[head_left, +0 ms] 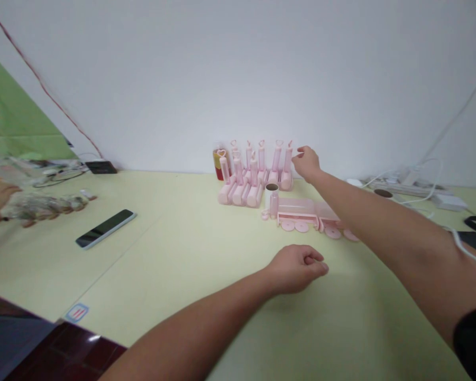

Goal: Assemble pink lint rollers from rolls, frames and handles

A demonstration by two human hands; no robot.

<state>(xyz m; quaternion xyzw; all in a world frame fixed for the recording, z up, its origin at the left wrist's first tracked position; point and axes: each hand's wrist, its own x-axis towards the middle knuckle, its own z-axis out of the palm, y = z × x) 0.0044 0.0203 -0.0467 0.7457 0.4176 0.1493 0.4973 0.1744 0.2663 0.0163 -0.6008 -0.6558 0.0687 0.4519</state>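
Observation:
My left hand (297,269) hovers over or rests on the front of the table, fingers curled loosely inward, with nothing visible in them. At the back, my right hand (307,163) has its fingers apart beside the rightmost pink upright tube piece (289,161); whether they touch is unclear. Several similar pink plastic pieces (254,182) stand in rows, each a lying cylinder with an upright tube, some topped by a heart-shaped loop. In front of my right forearm's line lie pink long parts (296,206) with round discs (301,226), partly hidden by that forearm.
A white cup-like cylinder (268,198) stands among the pink parts. Behind the rows is a red-and-yellow packet (218,163). A phone (106,228) lies left. White cables and a power strip (404,186) sit at right. Another person's hand (0,196) shows at far left.

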